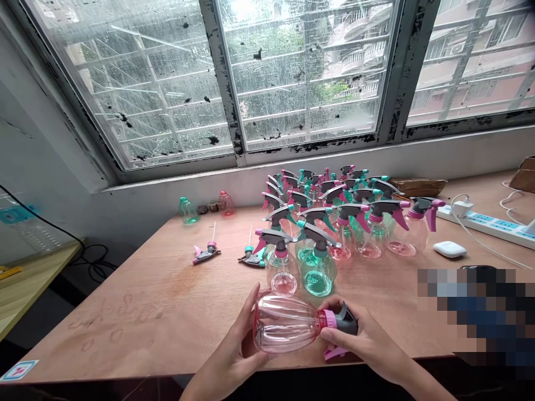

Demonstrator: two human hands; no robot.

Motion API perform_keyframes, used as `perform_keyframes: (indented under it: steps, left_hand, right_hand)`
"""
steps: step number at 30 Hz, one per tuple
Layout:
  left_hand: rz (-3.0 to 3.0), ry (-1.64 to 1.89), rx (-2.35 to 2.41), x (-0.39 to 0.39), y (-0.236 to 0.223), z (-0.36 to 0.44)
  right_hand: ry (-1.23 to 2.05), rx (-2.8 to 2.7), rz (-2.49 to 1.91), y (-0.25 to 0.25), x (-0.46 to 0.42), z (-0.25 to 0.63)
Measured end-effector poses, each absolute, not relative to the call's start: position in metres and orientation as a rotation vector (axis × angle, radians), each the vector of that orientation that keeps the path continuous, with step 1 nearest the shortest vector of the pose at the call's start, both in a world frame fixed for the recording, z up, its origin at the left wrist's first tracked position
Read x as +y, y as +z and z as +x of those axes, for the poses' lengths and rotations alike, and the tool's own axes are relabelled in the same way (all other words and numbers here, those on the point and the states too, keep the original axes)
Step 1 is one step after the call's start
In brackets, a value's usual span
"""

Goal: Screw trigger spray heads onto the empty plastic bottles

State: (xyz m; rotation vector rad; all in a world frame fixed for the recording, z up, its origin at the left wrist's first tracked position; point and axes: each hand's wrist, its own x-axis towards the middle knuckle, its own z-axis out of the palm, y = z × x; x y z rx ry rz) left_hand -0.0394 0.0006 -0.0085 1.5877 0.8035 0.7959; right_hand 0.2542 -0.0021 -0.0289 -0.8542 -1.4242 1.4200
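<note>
A clear pink spray bottle (286,324) lies sideways in the air above the table's front edge, its base toward the left. My left hand (236,345) is closed around the base, thumb below and fingers behind. At the neck, my right hand (363,331) grips the pink collar (330,319) and the grey spray head (346,319) with thumb and fingers. The pink trigger (335,353) hangs beneath. Just beyond stand a pink spray bottle (283,272) and a green spray bottle (318,273), both upright with heads fitted.
Several more assembled spray bottles (343,234) crowd the table (167,312) behind. Two loose spray heads, one pink (207,253) and one green (252,256), lie left. Headless green (188,211) and pink (227,204) bottles stand near the wall. A power strip (497,225) and white case (449,249) lie right.
</note>
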Motion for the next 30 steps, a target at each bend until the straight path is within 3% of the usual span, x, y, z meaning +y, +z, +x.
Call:
perform_keyframes:
  steps: [30]
  left_hand:
    - [1.654,0.753,0.913,0.0018,-0.0054,-0.0424]
  right_hand:
    - [1.44,-1.414,-0.849,-0.0271,-0.0026,0.2546]
